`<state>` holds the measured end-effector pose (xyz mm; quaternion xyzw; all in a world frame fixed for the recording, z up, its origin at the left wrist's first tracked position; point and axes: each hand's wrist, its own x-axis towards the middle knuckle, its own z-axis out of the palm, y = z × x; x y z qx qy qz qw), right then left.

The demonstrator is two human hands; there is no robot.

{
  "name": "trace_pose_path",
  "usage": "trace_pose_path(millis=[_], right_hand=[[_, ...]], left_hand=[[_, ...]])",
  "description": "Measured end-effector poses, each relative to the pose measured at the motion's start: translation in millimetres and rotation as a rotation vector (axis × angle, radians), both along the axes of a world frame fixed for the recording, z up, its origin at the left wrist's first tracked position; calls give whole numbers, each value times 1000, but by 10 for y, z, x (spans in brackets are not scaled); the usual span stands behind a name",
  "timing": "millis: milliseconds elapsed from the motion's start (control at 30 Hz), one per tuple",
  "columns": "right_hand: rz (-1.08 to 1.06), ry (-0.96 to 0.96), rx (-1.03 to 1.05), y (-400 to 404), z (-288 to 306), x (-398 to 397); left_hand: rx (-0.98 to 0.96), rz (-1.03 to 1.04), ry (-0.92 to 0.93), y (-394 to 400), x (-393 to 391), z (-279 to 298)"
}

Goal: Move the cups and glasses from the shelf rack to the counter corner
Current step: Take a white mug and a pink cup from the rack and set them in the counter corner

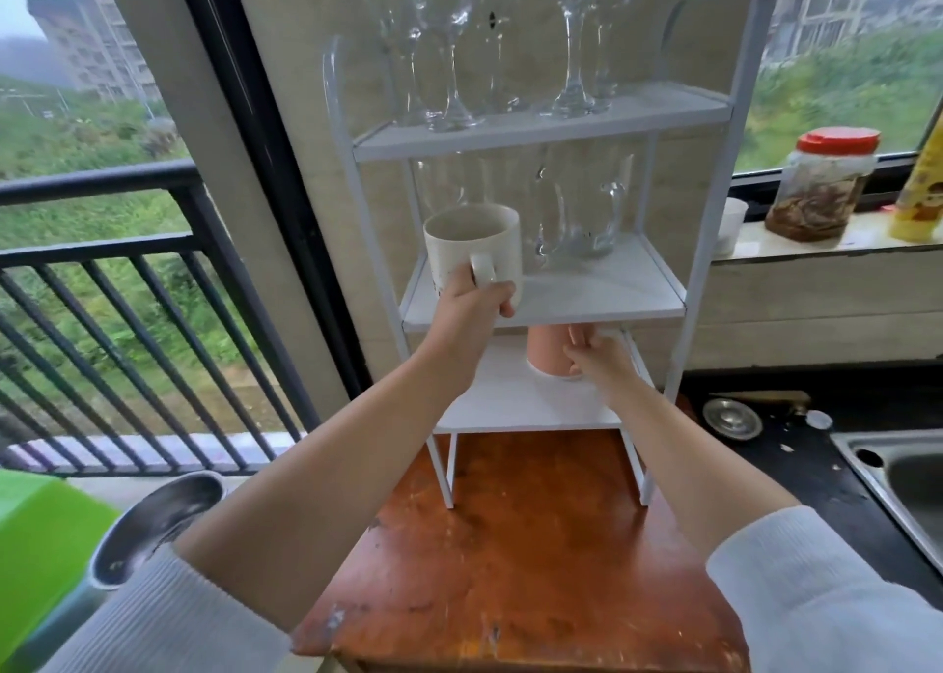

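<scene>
Windows flank a white shelf rack [515, 136] standing on the wooden worktop [520, 560]. Left hand [472, 310] grips a cream mug [472, 243] by its handle, lifted off the middle shelf's front edge; right hand [604, 366], fingers loosely spread, touches the pink cup [548, 353] on the bottom shelf, likely to take both together.

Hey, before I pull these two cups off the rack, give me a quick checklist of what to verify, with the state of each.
1. Left hand grips the white mug at its handle: ok.
2. White mug lifted off the middle shelf: cannot tell.
3. Right hand holds the pink cup: not ok, fingers open beside it, blurred.
4. Glass mugs apart from the white mug: ok.
5. Wine glasses upright on the top shelf: ok.
6. Free space on the wooden table in front of the rack: ok.
</scene>
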<state>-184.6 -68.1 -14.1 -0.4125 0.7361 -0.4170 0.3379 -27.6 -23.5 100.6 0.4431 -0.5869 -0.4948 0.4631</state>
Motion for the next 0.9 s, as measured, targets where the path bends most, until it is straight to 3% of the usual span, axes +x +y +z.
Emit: trace_pose_path(millis=[167, 333, 433, 900], right_hand=[[-69, -13, 26, 218, -84, 130], [-97, -238, 44, 621, -123, 243], [-82, -247, 3, 897, -111, 293], [-197, -360, -259, 2662, 86, -375]], left_hand=[[-22, 122, 130, 53, 4, -32], [-41, 266, 219, 143, 3, -61], [-43, 331, 242, 132, 105, -66], [-210, 196, 190, 1201, -520, -132]])
